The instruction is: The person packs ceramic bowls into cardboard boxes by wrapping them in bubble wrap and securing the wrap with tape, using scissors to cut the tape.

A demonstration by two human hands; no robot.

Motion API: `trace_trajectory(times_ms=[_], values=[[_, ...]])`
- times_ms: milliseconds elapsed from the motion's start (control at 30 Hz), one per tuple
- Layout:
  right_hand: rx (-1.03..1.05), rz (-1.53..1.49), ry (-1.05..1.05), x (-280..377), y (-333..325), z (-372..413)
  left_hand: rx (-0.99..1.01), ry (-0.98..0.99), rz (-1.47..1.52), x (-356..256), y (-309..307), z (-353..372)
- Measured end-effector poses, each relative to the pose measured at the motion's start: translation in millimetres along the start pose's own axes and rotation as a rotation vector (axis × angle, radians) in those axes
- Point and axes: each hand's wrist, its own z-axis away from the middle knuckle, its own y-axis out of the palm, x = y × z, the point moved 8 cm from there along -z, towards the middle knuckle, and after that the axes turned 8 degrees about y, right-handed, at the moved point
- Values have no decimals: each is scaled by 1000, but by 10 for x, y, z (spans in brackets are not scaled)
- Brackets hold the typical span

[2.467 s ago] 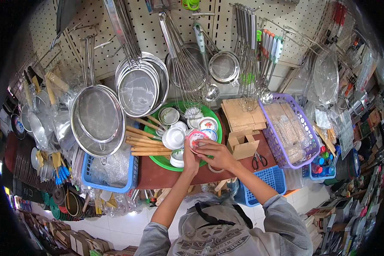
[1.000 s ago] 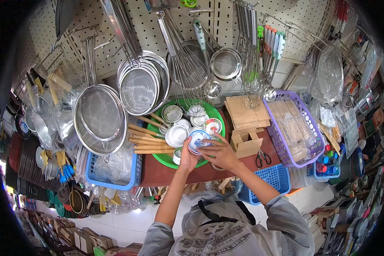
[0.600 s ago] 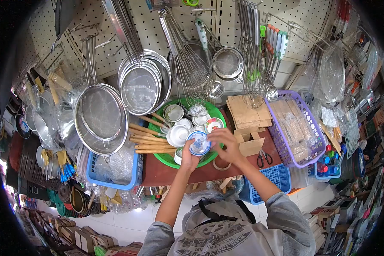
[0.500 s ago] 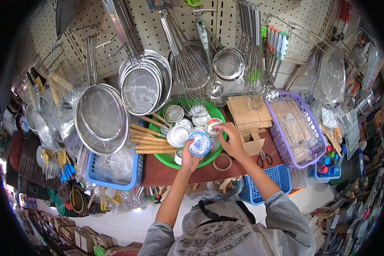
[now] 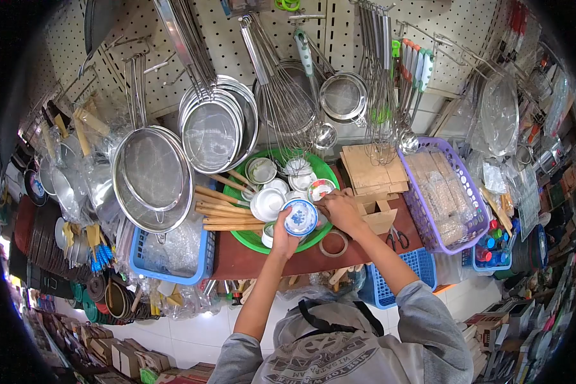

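One green basin (image 5: 245,239) lies ahead. The left hand (image 5: 285,239) has its fingers gripping a blue-patterned bowl (image 5: 301,218) toward five o'clock, best held level; the right hand (image 5: 342,212) curls fingers near a smaller flowered bowl (image 5: 319,188) at two o'clock, grip unclear.

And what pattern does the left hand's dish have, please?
The dish has a blue motif on white; head view.

Reddish-brown table (image 5: 233,259) bearing a green tray (image 5: 244,241), flat cardboard (image 5: 371,169), a small carton (image 5: 380,221), scissors (image 5: 400,240) and a ring (image 5: 347,244).
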Motion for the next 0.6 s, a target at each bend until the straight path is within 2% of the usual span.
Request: trace_trajectory(times_ms=[167,267,367,500,600], values=[[19,-133,-20,44,-190,29,13,-2,21,6,-7,-6],[-35,-373,41,-83,-146,23,17,-4,3,-9,21,3],[140,-630,377,-159,-278,39,28,-7,-6,7,-4,-8],[-58,-1298,461,-375,-110,30,16,-19,1,4,15,4],[-80,-1368,441,-264,-283,72,3,-30,-7,15,-2,-3]])
